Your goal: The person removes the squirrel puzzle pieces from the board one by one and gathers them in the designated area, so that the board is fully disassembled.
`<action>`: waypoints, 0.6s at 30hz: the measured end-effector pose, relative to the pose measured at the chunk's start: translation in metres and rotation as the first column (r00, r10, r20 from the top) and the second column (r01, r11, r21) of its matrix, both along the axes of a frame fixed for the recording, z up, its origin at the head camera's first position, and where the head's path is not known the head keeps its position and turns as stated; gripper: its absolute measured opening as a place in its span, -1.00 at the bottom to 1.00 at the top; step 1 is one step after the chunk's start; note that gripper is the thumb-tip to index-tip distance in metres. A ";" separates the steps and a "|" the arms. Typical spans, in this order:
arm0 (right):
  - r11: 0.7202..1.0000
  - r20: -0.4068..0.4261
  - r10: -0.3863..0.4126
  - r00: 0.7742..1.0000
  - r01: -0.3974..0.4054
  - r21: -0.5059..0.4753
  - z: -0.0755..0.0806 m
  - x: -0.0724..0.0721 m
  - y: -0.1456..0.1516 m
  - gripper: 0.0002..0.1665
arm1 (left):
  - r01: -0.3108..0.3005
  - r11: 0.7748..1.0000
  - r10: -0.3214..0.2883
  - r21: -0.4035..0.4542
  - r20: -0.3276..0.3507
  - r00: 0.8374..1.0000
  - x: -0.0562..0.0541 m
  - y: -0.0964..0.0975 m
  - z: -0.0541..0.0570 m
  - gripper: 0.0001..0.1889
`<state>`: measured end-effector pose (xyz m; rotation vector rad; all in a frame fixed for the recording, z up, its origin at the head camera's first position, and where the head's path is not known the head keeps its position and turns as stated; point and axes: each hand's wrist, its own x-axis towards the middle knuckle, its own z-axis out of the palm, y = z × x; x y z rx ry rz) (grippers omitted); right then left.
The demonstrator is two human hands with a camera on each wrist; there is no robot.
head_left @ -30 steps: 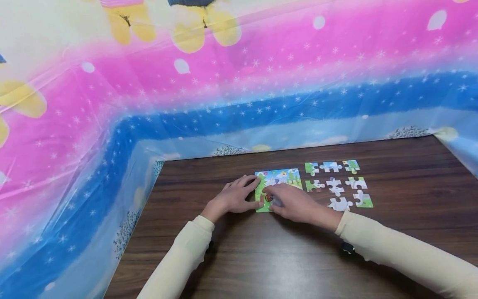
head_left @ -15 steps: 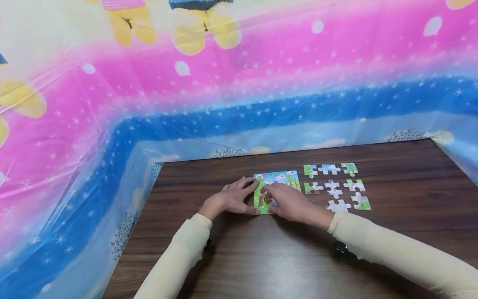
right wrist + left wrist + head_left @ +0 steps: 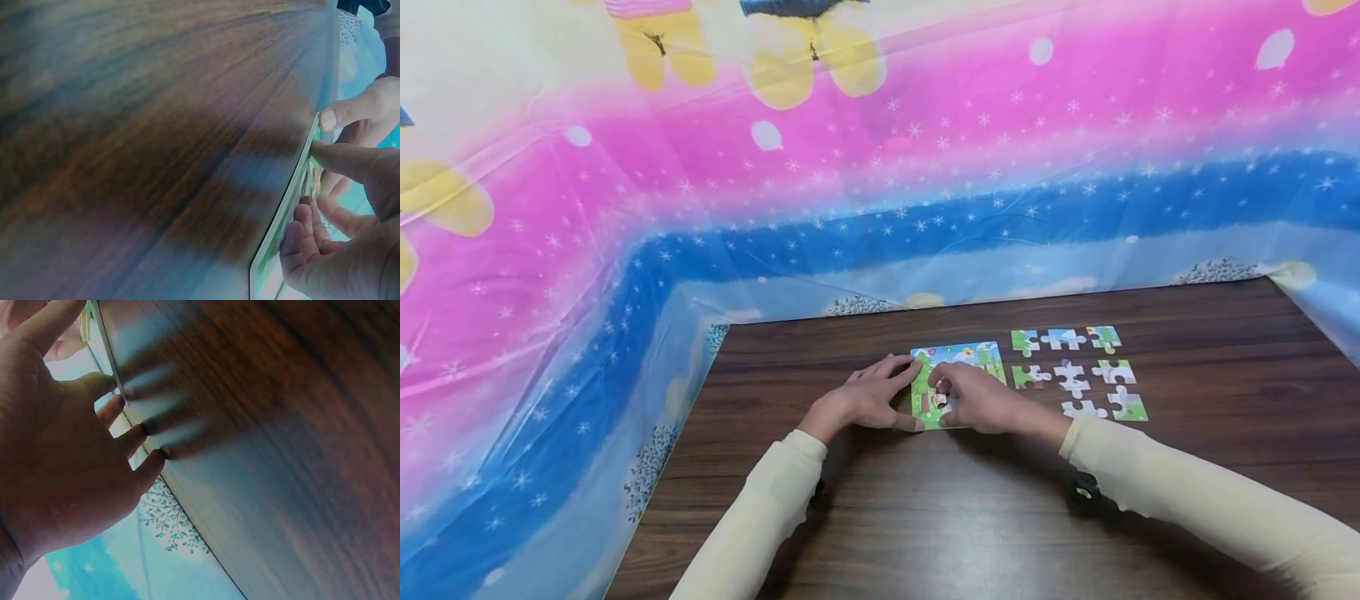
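Note:
A square picture puzzle (image 3: 987, 354) with a bright green and blue print lies flat on the table. My left hand (image 3: 874, 396) rests at its left edge, fingers spread, the thumb at the near left corner. In the left wrist view those fingers (image 3: 150, 465) reach down to the tabletop. Over the puzzle's lower part, my right hand (image 3: 981, 400) curls its thumb and index finger around a small puzzle piece (image 3: 314, 178). The other fingers of that hand are bent over the puzzle. My right hand covers much of the puzzle's lower right.
Several loose jigsaw pieces lie in rough rows right of the puzzle, among them a green corner piece (image 3: 1127, 404) and a whitish piece (image 3: 1071, 377). The dark wooden table (image 3: 880, 517) meets a colourful printed cloth (image 3: 820, 258) at its back and left.
My right hand's index finger has curled and risen a little, showing more of the puzzle print beneath. My left hand keeps its place at the edge. The head view has shifted slightly.

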<state>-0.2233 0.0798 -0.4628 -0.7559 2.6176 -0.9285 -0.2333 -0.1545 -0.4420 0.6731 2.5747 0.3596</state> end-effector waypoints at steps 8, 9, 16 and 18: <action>1.000 0.004 0.011 1.000 -0.011 -0.012 0.000 -0.002 0.004 -0.37 | 0.006 1.000 -0.006 -0.026 0.003 1.000 0.001 0.003 0.004 0.02; 1.000 -0.005 0.014 1.000 -0.014 -0.003 0.000 -0.002 0.005 -0.36 | 0.010 1.000 -0.010 -0.026 0.001 1.000 0.001 0.003 0.004 0.02; 0.993 -0.162 0.066 0.985 -0.049 0.107 0.000 -0.004 0.003 -0.39 | 0.022 0.999 -0.022 -0.034 -0.008 1.000 0.000 0.004 0.003 0.02; 0.991 -0.198 0.081 0.977 -0.058 0.118 -0.001 -0.004 0.003 -0.42 | 0.018 0.999 -0.019 -0.035 -0.007 1.000 0.000 0.004 0.003 0.02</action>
